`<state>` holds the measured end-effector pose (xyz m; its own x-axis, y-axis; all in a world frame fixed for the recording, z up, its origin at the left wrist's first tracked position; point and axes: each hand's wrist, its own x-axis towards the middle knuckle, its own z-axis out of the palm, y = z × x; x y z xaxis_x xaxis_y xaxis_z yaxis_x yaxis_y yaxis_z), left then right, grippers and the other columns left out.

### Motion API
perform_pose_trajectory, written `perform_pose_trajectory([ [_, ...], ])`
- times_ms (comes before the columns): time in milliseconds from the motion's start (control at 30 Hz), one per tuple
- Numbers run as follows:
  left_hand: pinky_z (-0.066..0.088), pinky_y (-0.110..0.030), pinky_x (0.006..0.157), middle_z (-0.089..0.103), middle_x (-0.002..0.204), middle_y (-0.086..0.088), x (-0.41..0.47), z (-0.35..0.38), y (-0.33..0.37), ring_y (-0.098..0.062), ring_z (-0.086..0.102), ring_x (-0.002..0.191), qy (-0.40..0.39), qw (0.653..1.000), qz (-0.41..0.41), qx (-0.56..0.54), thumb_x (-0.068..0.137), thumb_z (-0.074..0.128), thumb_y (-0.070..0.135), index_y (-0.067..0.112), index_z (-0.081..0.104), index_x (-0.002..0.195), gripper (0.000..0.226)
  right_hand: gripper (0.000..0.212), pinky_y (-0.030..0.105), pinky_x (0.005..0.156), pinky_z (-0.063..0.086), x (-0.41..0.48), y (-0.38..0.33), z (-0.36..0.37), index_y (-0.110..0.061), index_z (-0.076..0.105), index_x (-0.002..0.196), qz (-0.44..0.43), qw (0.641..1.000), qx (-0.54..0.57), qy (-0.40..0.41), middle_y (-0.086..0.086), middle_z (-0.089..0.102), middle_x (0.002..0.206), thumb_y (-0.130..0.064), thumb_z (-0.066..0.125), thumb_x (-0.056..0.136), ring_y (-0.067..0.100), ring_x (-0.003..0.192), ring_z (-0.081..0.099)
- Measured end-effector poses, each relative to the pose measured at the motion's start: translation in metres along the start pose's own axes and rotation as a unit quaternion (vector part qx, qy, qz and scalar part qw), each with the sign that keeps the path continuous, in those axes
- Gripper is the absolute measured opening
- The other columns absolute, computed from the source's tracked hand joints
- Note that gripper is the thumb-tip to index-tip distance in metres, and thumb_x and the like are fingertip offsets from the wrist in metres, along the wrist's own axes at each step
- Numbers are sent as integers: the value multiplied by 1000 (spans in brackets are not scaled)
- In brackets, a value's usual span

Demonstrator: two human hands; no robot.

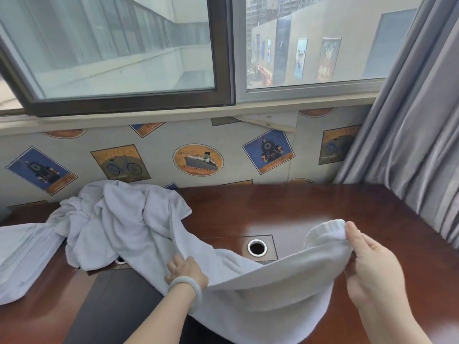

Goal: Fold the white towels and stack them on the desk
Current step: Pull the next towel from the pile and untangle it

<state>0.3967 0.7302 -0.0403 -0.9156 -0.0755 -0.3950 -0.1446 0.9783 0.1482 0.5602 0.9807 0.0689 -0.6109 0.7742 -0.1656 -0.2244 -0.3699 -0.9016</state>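
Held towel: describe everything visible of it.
The held towel is white terry cloth, unfolded. The left hand grips its top edge midway; the right hand pinches a corner, raised above the desk. The cloth sags between them and hangs over the desk's near edge. Its far end trails into the crumpled towel pile.

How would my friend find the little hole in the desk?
Find the big reddish-brown wooden desk under the window. Near its middle, just behind the stretched white towel, is a dark round hole with a shiny silver metal ring. Unlike the soft towels nearby, it is small, hard and round.
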Motion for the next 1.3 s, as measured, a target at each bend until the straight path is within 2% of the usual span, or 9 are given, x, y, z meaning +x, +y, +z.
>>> perform_pose_trajectory([
  [167, 47, -34, 92, 51, 134, -12, 4, -1, -21, -28, 53, 107, -35, 938, 2, -346, 84, 51, -10, 16, 45, 135, 57, 27, 15, 43, 47, 3, 18, 1, -8, 58, 72, 7, 999, -31, 3, 0, 62, 58, -24, 63, 94, 8, 48, 57],
  [300, 51, -33, 84, 71, 107, -9, -44, -29, 2, -21, 64, 95, -55, 796, 114, -592, 73, 58, -26, 5, 52, 127, 62, 12, 19, 44, 49, 0, 45, 12, -5, 63, 85, 11, 989, -143, -36, 14, 66, 77, -11, 61, 95, 11, 52, 60],
  [433, 54, -30, 78, 74, 105, -15, -108, -32, 24, -23, 69, 93, -165, 693, 259, -653, 57, 66, -10, 2, 59, 121, 66, 17, 29, 68, 45, -17, 61, 39, -18, 65, 75, -93, 943, -311, -74, 3, 64, 80, -16, 67, 91, 23, 80, 57],
  [667, 50, -15, 82, 73, 90, 12, -136, -16, 33, 1, 66, 86, -115, 768, 293, -558, 83, 59, -15, 50, 74, 88, 67, 17, 13, 52, 40, -37, 57, 60, -10, 66, 73, -49, 949, -268, -156, -6, 64, 60, -10, 66, 90, 4, 57, 52],
  [900, 47, -14, 84, 51, 95, 26, -131, 5, 32, 3, 58, 84, -16, 805, 339, -486, 84, 59, -4, 83, 46, 99, 89, 12, 11, 56, 43, -39, 58, 59, -11, 71, 78, 1, 949, -259, -177, 2, 69, 71, -15, 69, 90, 7, 63, 57],
  [1033, 47, -16, 83, 45, 104, 13, -125, 11, 28, 0, 54, 88, -21, 813, 393, -429, 79, 56, 8, 72, 49, 118, 75, 11, 13, 49, 40, -37, 58, 56, -6, 71, 82, 38, 936, -264, -229, -2, 62, 63, -15, 75, 85, 3, 54, 52],
  [1100, 49, -21, 88, 53, 110, 7, -131, 2, 26, -4, 60, 94, -109, 772, 359, -513, 74, 59, 8, 44, 63, 126, 63, 8, 20, 52, 47, -35, 58, 53, -4, 71, 80, 60, 932, -262, -242, 7, 69, 67, -9, 72, 86, 7, 56, 58],
  [1200, 51, -36, 90, 68, 110, -22, -129, -16, 29, -29, 65, 97, -238, 616, 203, -723, 76, 63, 0, -2, 72, 112, 37, 21, 48, 81, 56, -30, 55, 46, 0, 73, 86, 108, 931, -200, -285, 28, 71, 93, -19, 79, 79, 35, 81, 69],
  [1300, 55, -40, 85, 65, 102, -26, -95, -27, 35, -33, 62, 92, -250, 544, 26, -800, 94, 57, 9, -13, 64, 109, 27, 52, 33, 71, 55, -26, 46, 37, 3, 73, 91, 149, 913, -143, -353, 29, 69, 93, -33, 87, 57, 32, 79, 66],
])
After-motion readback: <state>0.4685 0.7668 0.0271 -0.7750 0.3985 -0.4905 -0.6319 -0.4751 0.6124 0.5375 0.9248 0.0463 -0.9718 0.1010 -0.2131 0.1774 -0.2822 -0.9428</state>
